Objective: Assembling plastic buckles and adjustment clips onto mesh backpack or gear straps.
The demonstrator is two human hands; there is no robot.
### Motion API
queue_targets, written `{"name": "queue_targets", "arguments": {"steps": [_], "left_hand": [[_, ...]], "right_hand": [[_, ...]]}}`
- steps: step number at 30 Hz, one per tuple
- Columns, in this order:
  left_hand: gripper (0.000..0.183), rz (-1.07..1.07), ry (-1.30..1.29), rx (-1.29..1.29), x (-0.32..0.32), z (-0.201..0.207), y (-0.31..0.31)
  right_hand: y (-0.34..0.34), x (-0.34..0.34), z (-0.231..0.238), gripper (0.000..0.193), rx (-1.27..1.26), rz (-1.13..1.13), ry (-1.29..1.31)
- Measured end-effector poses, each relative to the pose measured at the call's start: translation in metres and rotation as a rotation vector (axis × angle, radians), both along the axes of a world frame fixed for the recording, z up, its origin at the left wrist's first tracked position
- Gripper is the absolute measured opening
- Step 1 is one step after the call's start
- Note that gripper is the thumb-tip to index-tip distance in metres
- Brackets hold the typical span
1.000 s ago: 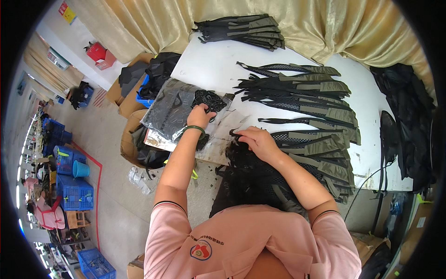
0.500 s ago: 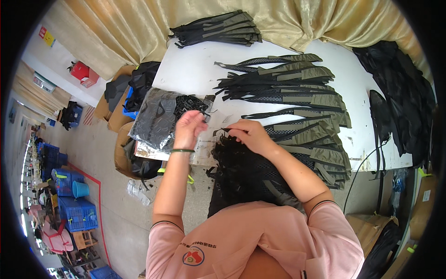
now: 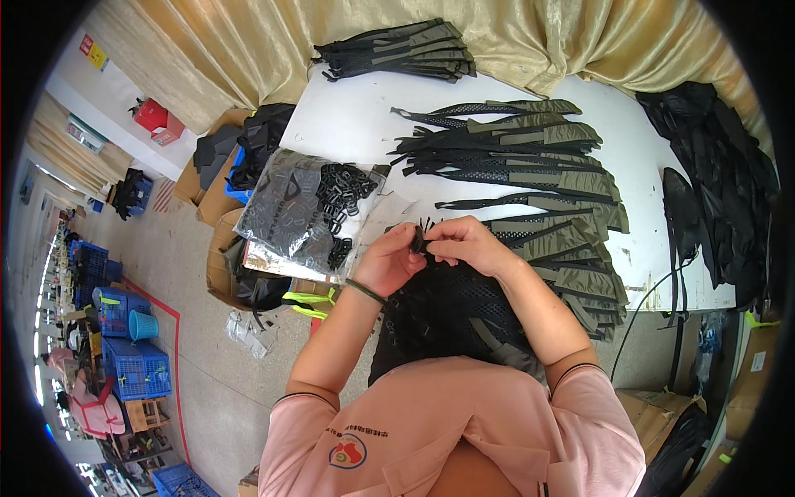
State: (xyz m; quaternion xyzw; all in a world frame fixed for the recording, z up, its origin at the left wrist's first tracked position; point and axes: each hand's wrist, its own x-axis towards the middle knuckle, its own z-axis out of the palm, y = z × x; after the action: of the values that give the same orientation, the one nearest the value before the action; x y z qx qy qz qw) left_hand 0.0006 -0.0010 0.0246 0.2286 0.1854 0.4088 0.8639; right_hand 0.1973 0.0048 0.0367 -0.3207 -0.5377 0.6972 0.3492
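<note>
just behind the grip of the left hand (image 3: 393, 261) sits a slim, round bangle (image 3: 364, 291) in dark green. farther back on that side, a short pink sleeve (image 3: 294, 427) ends in a narrow dark band at its hem; well behind the grip of the right hand (image 3: 472, 244), the other sleeve (image 3: 592, 414) matches it. straight back from both grips, the shirt (image 3: 451, 385) is the same soft pink, with an open collar (image 3: 513, 476). back and left of the grips, its chest bears a round emblem (image 3: 348, 451), blue-ringed with red inside, beside small dark lettering (image 3: 364, 433).
</note>
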Motion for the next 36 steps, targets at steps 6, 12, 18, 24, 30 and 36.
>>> {"name": "queue_targets", "arguments": {"steps": [6,12,18,24,30,36], "left_hand": [[0.015,0.025,0.103,-0.045,0.004,-0.002,-0.001],[0.012,0.115,0.134,-0.073,0.005,-0.003,-0.004],[0.010,0.197,0.240,-0.078,0.021,0.011,-0.006],[0.011,0.294,0.614,0.208,0.032,0.018,-0.006],[0.011,0.379,0.644,0.353,0.033,0.006,-0.004],[0.009,0.454,0.676,0.486,0.042,0.007,-0.012]], "right_hand": [[-0.002,0.000,0.001,0.012,0.296,-0.019,-0.150],[-0.017,-0.012,0.004,0.007,0.217,-0.251,-0.071],[-0.012,-0.010,0.007,0.011,0.622,-0.375,-0.165],[-0.023,-0.007,0.017,0.018,0.835,-0.449,-0.302],[-0.021,-0.002,0.009,0.021,-0.006,-0.304,0.098],[-0.021,0.001,-0.005,0.026,-0.075,-0.353,0.114]]}}
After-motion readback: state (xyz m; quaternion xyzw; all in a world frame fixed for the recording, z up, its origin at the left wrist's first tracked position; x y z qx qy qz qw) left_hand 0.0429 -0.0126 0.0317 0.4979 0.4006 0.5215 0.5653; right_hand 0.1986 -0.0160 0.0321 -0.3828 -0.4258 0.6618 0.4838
